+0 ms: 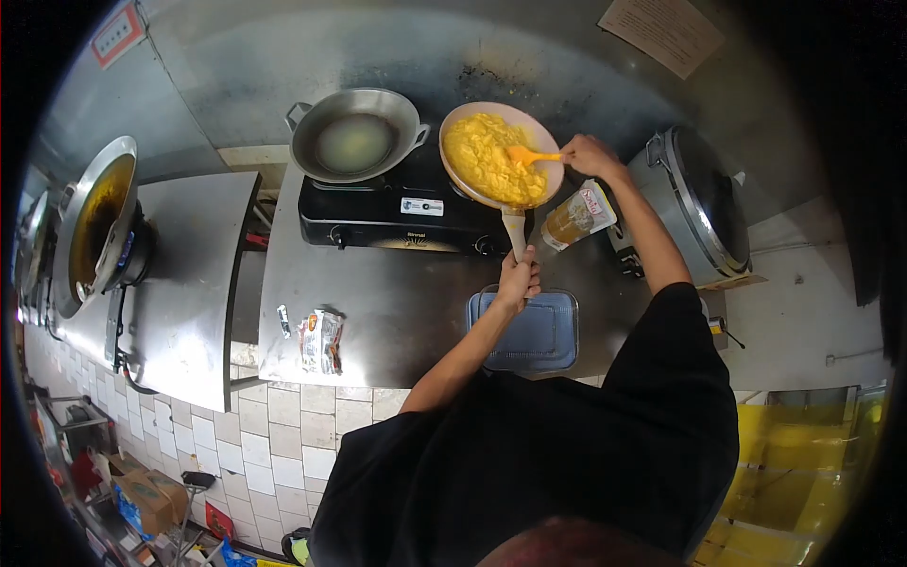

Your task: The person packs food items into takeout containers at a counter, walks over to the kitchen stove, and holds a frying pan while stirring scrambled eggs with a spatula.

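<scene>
Scrambled egg [480,151] covers most of a light frying pan [550,192] at the right side of a black gas stove [378,230]. My left hand [518,282] is wrapped round the pan's pale handle [514,230]. In my right hand [590,157] is the end of an orange spatula [540,156], whose head rests in the egg. Just below and right of the pan lies a pouch with yellowish contents [572,223]. A lidded clear container [534,333] sits on the counter below my left hand.
A metal wok [354,142] with some liquid occupies the left burner. Farther left, a large wok [94,222] stands on another counter. At the right is a big lidded metal pot [685,208]. An opened packet [321,340] lies near the front edge of the steel counter [397,293].
</scene>
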### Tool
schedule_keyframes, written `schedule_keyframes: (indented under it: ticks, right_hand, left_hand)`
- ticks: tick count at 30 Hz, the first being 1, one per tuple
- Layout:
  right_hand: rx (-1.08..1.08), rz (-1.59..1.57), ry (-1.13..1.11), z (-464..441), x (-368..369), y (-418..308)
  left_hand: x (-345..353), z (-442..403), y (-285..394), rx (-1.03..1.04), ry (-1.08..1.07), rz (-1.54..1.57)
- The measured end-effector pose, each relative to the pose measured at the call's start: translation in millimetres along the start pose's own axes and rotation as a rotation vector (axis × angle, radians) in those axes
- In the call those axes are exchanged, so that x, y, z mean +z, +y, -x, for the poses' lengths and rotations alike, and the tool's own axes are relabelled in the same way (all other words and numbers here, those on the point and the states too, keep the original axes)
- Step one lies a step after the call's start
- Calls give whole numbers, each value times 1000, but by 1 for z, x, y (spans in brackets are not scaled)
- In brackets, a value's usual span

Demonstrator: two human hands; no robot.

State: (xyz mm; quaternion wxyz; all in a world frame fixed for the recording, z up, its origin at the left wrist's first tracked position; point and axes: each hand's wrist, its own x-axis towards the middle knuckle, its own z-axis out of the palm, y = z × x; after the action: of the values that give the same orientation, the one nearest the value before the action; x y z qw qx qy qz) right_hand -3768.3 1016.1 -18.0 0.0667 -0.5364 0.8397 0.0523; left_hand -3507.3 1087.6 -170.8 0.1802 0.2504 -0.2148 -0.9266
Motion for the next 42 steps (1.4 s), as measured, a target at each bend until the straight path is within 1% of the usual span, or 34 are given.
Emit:
schedule_keyframes:
  ticks: [2, 3, 4, 6, 7, 8, 9, 10, 11, 12, 13, 14, 15, 16, 17, 18, 20, 22, 23, 25, 26, 27, 30, 32, 33, 34, 35, 36, 37, 38, 39, 40, 41, 42]
  right_hand:
    - [103, 30, 51, -7, -5, 9]
    - [205, 58, 91, -10, -4, 5]
    - [176, 87, 137, -11, 0, 6]
    - [89, 153, 231, -29, 31, 12]
    - [-81, 244, 207, -53, 59, 40]
    - [-169, 218, 184, -45, 55, 32]
    - [-325, 202, 196, -69, 82, 72]
    - [-308, 100, 233, -32, 36, 25]
    - [-234, 155, 9, -57, 25, 33]
    - [-499, 128, 95, -62, 13, 42]
    - [-681, 112, 231, -86, 14, 66]
    - [-459, 261, 123, -73, -12, 41]
    - [-294, 262, 133, -77, -9, 43]
    - [-175, 267, 121, -62, -23, 9]
    - [-156, 292, 188, -73, -13, 10]
    - [-127, 316, 257, -82, 1, 13]
    - [-153, 390, 296, -100, 22, 4]
    - [-391, 262, 207, -107, 27, 6]
    - [-509, 196, 154, -115, 29, 1]
    - [-557, 194, 11, -122, 0, -4]
    - [-569, 196, -65, -118, -20, -2]
    - [-421, 111, -114, -114, -38, -10]
    - [-279, 171, 14, -134, -52, 3]
    - [-227, 310, 152, -153, -34, 6]
    - [-193, 377, 221, -161, -20, 8]
    - [-284, 345, 185, -155, -12, -7]
    - [-359, 319, 140, -145, -13, -30]
    - [-463, 299, 153, -152, 3, -26]
    - [-427, 317, 151, -146, 7, -41]
    - [-397, 256, 106, -125, -5, -68]
    - [-462, 313, -2, -125, -15, -66]
    - [-511, 269, -23, -122, -23, -59]
    - [-517, 319, -84, -109, -43, -67]
    - [-548, 373, -212, -123, -45, -50]
  left_hand:
    - [-1, -1, -1, -8, 1, 4]
    - [0, -1, 0, -10, 1, 5]
    - [0, -1, 0, -14, -7, -5]
    - [-2, 0, 0, 0, -11, -9]
    - [-4, -1, -2, 48, -35, -19]
    - [-10, -4, -13, 117, -43, -23]
    - [-17, -13, -21, 198, -41, -46]
    - [-25, -24, -39, 287, -38, -107]
    - [-33, -41, -56, 369, -10, -171]
    - [-41, -68, -77, 413, 37, -247]
    - [-44, -105, -92, 360, 146, -344]
    - [-38, -59, -76, 616, -130, -84]
    - [-35, -57, -71, 447, -290, 113]
    - [-13, -30, -39, 169, -3, 12]
    - [-13, -26, -38, 223, -71, 50]
    - [-12, -37, -38, 133, 3, -58]
    - [-12, -57, -50, 199, 112, -135]
    - [-9, -35, -34, 173, 34, -125]
    - [-11, -33, -29, 169, 41, -153]
    - [-14, -32, -24, 157, 47, -192]
    - [-14, -36, -28, 171, 44, -197]
    - [-15, -40, -32, 184, 41, -201]
    - [-14, -41, -37, 221, 43, -210]
    - [-8, -36, -36, 230, 88, -219]
    - [-9, -33, -33, 219, 66, -186]
    - [-11, -31, -32, 207, 44, -153]
    - [-14, -32, -36, 171, -39, -68]
    - [-12, -30, -35, 126, 33, -98]
    - [-10, -22, -28, 127, 74, -123]
    - [-26, -57, -61, 244, 64, -155]
    - [-33, -59, -70, 294, -1, -115]
    - [-41, -66, -79, 296, -55, -100]
    - [-26, -44, -54, 304, 63, -131]
    - [-26, -33, -47, 438, -80, -70]
